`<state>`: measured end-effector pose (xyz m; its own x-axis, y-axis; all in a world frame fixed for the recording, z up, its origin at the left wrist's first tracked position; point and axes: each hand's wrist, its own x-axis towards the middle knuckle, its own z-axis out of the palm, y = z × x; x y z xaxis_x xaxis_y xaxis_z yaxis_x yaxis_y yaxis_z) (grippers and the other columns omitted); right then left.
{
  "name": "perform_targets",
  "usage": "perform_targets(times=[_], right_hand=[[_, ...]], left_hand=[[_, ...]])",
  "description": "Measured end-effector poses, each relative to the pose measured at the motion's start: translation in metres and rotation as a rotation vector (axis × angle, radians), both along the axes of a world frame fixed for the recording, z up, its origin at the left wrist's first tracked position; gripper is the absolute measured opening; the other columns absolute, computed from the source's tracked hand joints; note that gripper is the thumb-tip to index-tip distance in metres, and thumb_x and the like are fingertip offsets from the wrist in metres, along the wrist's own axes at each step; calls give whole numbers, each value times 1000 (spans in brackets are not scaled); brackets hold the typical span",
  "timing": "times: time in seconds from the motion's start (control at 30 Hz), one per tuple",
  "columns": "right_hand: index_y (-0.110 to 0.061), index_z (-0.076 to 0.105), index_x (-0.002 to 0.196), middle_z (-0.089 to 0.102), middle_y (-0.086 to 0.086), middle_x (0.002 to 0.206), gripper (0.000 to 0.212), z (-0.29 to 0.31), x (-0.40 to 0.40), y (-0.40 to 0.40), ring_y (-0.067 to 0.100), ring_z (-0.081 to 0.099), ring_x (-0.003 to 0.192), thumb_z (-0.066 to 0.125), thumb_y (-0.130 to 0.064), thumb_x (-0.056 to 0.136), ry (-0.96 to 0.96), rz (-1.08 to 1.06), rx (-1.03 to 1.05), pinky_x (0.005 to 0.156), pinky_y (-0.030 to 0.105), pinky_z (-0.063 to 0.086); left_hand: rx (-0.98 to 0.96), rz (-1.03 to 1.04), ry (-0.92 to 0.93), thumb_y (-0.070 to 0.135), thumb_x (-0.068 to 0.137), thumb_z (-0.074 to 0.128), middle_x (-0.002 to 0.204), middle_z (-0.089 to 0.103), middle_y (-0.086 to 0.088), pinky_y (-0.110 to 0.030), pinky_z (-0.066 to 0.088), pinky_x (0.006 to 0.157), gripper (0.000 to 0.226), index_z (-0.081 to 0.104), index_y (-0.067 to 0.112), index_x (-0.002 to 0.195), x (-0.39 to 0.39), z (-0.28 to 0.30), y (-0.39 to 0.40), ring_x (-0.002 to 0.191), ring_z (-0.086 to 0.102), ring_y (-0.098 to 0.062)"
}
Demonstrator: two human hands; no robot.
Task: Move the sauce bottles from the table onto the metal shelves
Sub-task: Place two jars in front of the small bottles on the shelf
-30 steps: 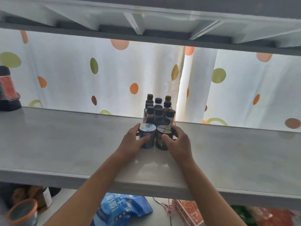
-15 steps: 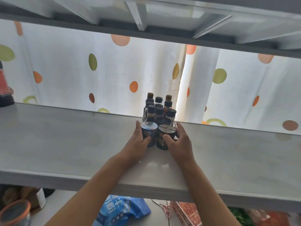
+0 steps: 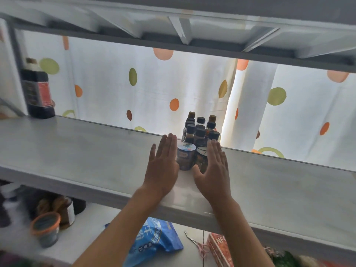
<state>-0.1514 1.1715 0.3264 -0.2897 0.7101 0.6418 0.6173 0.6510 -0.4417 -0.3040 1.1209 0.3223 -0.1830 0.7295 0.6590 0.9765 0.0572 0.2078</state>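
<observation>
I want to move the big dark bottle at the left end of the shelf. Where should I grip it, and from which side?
Grip the big dark bottle around its wide labelled body, coming from the front or from its right. It stands upright by the shelf post on its left, and the neck looks narrow and blurred.

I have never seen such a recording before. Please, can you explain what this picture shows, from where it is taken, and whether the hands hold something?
There is no machine, only a person. The camera sits on the person's head and looks forward and down. The left hand and right hand lie flat with straight fingers on either side of two round jars on a grey metal shelf. They hold nothing. Small dark sauce bottles stand behind the jars. A big dark bottle stands far left.
</observation>
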Motion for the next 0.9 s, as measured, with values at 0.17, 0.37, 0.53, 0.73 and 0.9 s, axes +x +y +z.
perform_targets(times=[0.17,0.37,0.53,0.73,0.9], right_hand=[[-10,34,151,30,5,159,71,6,-4,-17,20,19,150,56,-9,84,106,106,101,124,41,12],[-7,26,155,21,7,163,73,-2,-6,-49,16,9,152,46,-21,85,7,401,117,125,38,4],[-14,13,158,3,-1,165,75,-31,-7,-106,9,-8,151,50,-22,93,-71,686,109,124,34,-6],[-3,31,152,26,12,160,70,-58,-20,-194,16,10,149,44,-24,85,-77,907,86,121,34,0],[-11,5,158,-3,4,165,75,-64,-19,-274,12,-16,150,15,-35,87,-214,1142,81,122,33,-12]], left_hand=[[31,187,37,19,85,56,156,29,-12,-52,29,114,73,25,4,150,15,-22,-43,145,27,-28],[-95,347,-1,37,96,17,160,-4,-1,-41,3,120,66,-5,13,154,41,-51,-111,149,-2,-15],[-98,584,21,20,95,39,160,12,-11,-51,23,117,68,8,3,153,66,-65,-170,148,16,-25],[-256,832,-25,29,101,36,158,-16,-3,-41,-3,121,77,-23,14,147,80,-64,-255,148,-14,-18],[-385,1077,-100,25,99,33,158,-24,-4,-39,-12,119,75,-29,14,139,105,-51,-344,147,-21,-19]])
